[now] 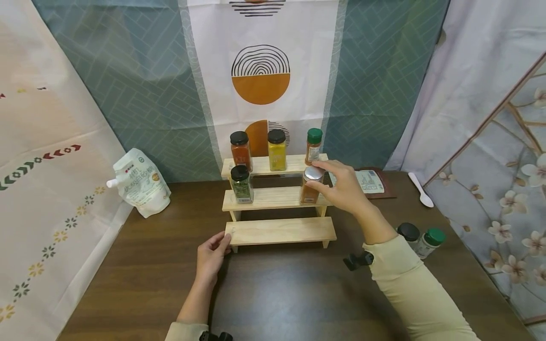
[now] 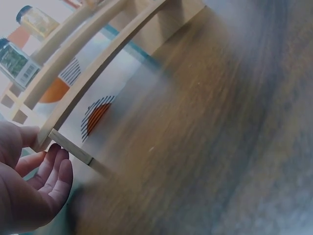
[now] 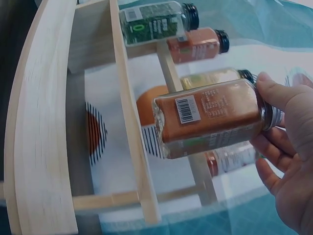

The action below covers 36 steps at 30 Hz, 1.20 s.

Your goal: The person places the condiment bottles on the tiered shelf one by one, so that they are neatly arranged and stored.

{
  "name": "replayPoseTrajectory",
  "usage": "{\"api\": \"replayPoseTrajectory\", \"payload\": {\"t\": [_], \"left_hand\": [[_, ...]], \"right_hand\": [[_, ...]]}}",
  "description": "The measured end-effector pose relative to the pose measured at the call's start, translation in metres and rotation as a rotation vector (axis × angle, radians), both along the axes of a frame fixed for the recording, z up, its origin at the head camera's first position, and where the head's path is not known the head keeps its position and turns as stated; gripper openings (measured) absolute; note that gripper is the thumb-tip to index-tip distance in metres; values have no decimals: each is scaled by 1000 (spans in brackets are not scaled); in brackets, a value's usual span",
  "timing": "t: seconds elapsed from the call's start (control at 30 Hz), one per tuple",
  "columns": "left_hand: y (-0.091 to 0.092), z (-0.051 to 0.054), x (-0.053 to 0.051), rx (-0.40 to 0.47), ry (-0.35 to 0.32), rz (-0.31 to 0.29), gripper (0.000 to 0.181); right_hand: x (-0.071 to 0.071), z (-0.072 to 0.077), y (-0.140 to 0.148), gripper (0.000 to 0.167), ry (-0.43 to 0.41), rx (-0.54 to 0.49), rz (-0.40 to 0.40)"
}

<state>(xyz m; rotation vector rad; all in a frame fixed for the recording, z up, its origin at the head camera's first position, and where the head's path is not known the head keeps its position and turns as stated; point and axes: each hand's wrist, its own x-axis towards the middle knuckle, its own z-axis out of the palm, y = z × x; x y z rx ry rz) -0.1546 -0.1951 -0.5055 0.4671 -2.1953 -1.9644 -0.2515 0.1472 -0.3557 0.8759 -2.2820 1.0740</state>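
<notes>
A three-tier wooden rack (image 1: 279, 231) stands on the table. My left hand (image 1: 211, 258) pinches the left end of its lowest shelf, thumb on top; the left wrist view shows my left hand (image 2: 34, 181) at that shelf's corner. My right hand (image 1: 345, 187) is at the silver-capped jar of orange-brown powder (image 1: 309, 193), at the middle shelf's right end. In the right wrist view the thumb and fingers of my right hand (image 3: 293, 147) grip that jar (image 3: 210, 117) around its cap. A black-capped green jar (image 1: 242, 188) stands at the middle shelf's left.
On the top shelf stand a red jar (image 1: 241, 154), a yellow jar (image 1: 277, 154) and a green-capped jar (image 1: 313, 149). A white pouch (image 1: 142, 184) lies left. Right are a brown packet (image 1: 384, 184), a white spoon (image 1: 421, 190), a black-capped jar (image 1: 408, 232) and another green-capped jar (image 1: 431, 241).
</notes>
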Motion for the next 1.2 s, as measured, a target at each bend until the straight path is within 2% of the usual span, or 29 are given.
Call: {"api": "replayPoseTrajectory", "payload": {"t": [0.23, 0.7, 0.9, 1.2], "left_hand": [[1, 3, 1, -31, 0, 4, 35], [2, 4, 0, -25, 5, 30, 33], [3, 3, 1, -24, 22, 26, 34], [1, 3, 0, -22, -1, 25, 33]], "right_hand": [[-8, -2, -22, 50, -35, 12, 20], [-19, 1, -57, 48, -56, 62, 56], [-22, 0, -66, 50, -93, 98, 66], [-27, 0, -75, 50, -130, 110, 62]]}}
